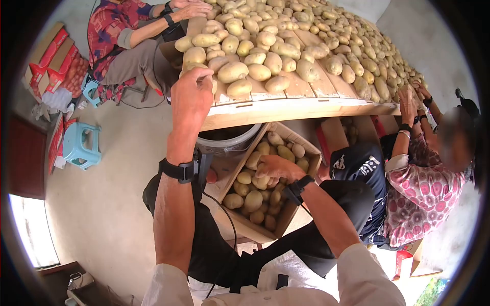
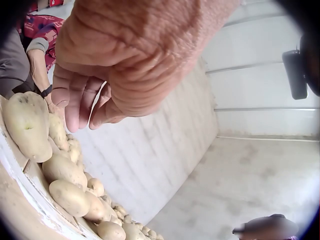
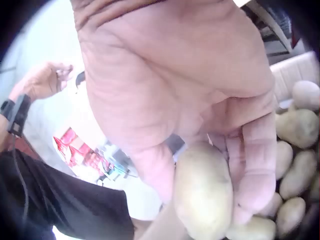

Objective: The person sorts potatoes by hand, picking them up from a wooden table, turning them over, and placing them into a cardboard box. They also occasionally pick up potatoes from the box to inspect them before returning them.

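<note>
My right hand is low over a cardboard box filled with potatoes. Between its thumb and fingers it holds a pale oval potato, seen large in the right wrist view. Up at the near edge of the sloping wooden table, my left hand hangs over the front row of potatoes. Its fingers are loosely bent with nothing between them in the left wrist view. A large potato lies on the table edge close to them. Many more potatoes cover the tabletop.
A white bucket stands under the table beside the box. One person sits at the far left; another sits at the right. A blue stool and red cartons are on the left floor. A cable trails by my leg.
</note>
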{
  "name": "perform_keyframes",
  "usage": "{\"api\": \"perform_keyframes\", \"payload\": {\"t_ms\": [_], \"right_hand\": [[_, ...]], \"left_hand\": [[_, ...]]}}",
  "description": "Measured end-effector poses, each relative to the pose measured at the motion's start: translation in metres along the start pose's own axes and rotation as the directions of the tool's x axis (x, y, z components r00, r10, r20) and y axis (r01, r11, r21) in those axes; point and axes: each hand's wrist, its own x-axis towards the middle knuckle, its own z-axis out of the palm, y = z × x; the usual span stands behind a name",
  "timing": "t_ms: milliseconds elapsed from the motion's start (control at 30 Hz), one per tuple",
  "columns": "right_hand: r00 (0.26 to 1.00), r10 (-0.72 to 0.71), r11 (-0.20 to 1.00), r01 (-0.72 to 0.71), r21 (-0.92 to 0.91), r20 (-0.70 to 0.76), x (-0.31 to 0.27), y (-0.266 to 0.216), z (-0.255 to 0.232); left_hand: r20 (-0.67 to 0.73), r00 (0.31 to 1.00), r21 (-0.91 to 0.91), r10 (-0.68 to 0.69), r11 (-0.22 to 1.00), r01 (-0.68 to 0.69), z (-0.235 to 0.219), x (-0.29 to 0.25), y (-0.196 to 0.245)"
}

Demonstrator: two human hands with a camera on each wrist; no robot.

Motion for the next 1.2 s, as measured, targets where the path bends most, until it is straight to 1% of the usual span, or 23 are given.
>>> {"api": "perform_keyframes", "payload": {"t_ms": [33, 67, 133, 200, 267, 333, 367, 433, 467, 533, 567, 600, 667, 733, 833, 900, 933, 967, 1033, 1067, 1100, 1167, 1200], "right_hand": [[0.998, -0.028, 0.997, 0.023, 0.072, 0.059, -0.018, -0.024, -0.009], [0.998, -0.029, 0.997, 0.026, 0.067, 0.057, -0.028, -0.043, -0.019], [0.989, -0.142, 0.987, 0.138, 0.076, 0.044, -0.039, -0.083, -0.05], [0.946, -0.311, 0.938, 0.321, 0.134, -0.087, -0.065, -0.12, -0.07], [0.912, -0.358, 0.904, 0.392, 0.168, -0.2, -0.071, -0.155, -0.094], [0.82, -0.436, 0.848, 0.513, 0.137, -0.371, -0.071, -0.185, -0.116], [0.818, -0.439, 0.846, 0.516, 0.137, -0.371, -0.064, -0.193, -0.124], [0.662, -0.498, 0.652, 0.711, 0.261, -0.56, -0.052, -0.207, -0.134], [0.666, -0.495, 0.653, 0.709, 0.267, -0.559, -0.049, -0.21, -0.14], [0.626, -0.487, 0.613, 0.741, 0.272, -0.609, -0.044, -0.211, -0.148], [0.636, -0.479, 0.619, 0.733, 0.282, -0.604, -0.044, -0.208, -0.15], [0.605, -0.482, 0.604, 0.754, 0.26, -0.635, -0.045, -0.202, -0.151], [0.575, -0.468, 0.571, 0.776, 0.267, -0.671, -0.047, -0.182, -0.148], [0.599, -0.375, 0.623, 0.728, 0.286, -0.707, -0.054, -0.159, -0.143], [0.627, -0.286, 0.664, 0.675, 0.322, -0.724, -0.053, -0.117, -0.141], [0.708, -0.119, 0.722, 0.543, 0.428, -0.696, -0.047, -0.084, -0.136], [0.75, -0.088, 0.752, 0.481, 0.45, -0.655, -0.04, -0.066, -0.133], [0.758, -0.071, 0.754, 0.466, 0.463, -0.648, -0.04, -0.063, -0.126], [0.705, -0.149, 0.8, 0.498, 0.335, -0.694, -0.038, -0.06, -0.111], [0.684, -0.198, 0.807, 0.52, 0.279, -0.702, -0.031, -0.056, -0.109], [0.689, -0.192, 0.808, 0.516, 0.286, -0.699, -0.028, -0.054, -0.103], [0.524, -0.319, 0.814, 0.578, 0.055, -0.79, -0.023, -0.055, -0.09], [0.505, -0.351, 0.801, 0.598, 0.027, -0.789, -0.024, -0.054, -0.083]], "left_hand": [[0.006, 1.0, 0.031, -0.022, 0.999, 0.022, -0.001, 0.0, -0.001], [0.013, 0.999, 0.063, -0.048, 0.997, 0.047, -0.002, 0.0, -0.001], [0.009, 0.998, 0.04, -0.061, 0.997, 0.061, -0.001, 0.005, 0.002], [0.011, 0.997, 0.018, -0.08, 0.997, 0.08, -0.002, 0.003, 0.005], [0.017, 0.995, 0.034, -0.094, 0.995, 0.093, -0.001, 0.004, 0.005], [0.012, 0.996, 0.047, -0.093, 0.995, 0.093, -0.001, 0.006, 0.005], [0.014, 0.995, 0.059, -0.094, 0.994, 0.093, -0.001, 0.007, 0.005], [0.015, 0.996, 0.059, -0.093, 0.994, 0.092, 0.001, 0.008, 0.007], [0.019, 0.995, 0.06, -0.096, 0.994, 0.095, 0.001, 0.008, 0.006], [0.019, 0.995, 0.075, -0.098, 0.992, 0.097, 0.002, 0.012, 0.005], [0.017, 0.995, 0.086, -0.096, 0.992, 0.094, 0.002, 0.014, 0.004], [0.026, 0.993, 0.089, -0.112, 0.99, 0.11, 0.003, 0.017, 0.001], [-0.018, 1.0, 0.104, -0.018, 0.994, 0.02, 0.007, 0.021, -0.004], [0.045, 0.998, 0.175, -0.044, 0.984, 0.036, 0.004, 0.026, -0.004], [0.062, 0.995, 0.153, -0.082, 0.986, 0.072, 0.003, 0.027, 0.004], [0.077, 0.995, 0.161, -0.069, 0.985, 0.056, 0.005, 0.033, 0.0], [0.079, 0.996, 0.174, -0.043, 0.984, 0.028, 0.004, 0.032, -0.001], [0.093, 0.994, 0.177, -0.056, 0.983, 0.039, 0.002, 0.03, 0.01], [0.033, 0.994, 0.153, -0.105, 0.983, 0.099, 0.002, 0.025, 0.027], [0.017, 0.999, 0.183, -0.048, 0.982, 0.044, 0.006, 0.031, 0.014], [0.023, 0.998, 0.187, -0.054, 0.981, 0.049, 0.008, 0.03, 0.01], [0.046, 0.997, 0.205, -0.057, 0.978, 0.046, 0.007, 0.031, 0.014], [0.048, 0.997, 0.206, -0.057, 0.977, 0.046, 0.007, 0.032, 0.015]]}}
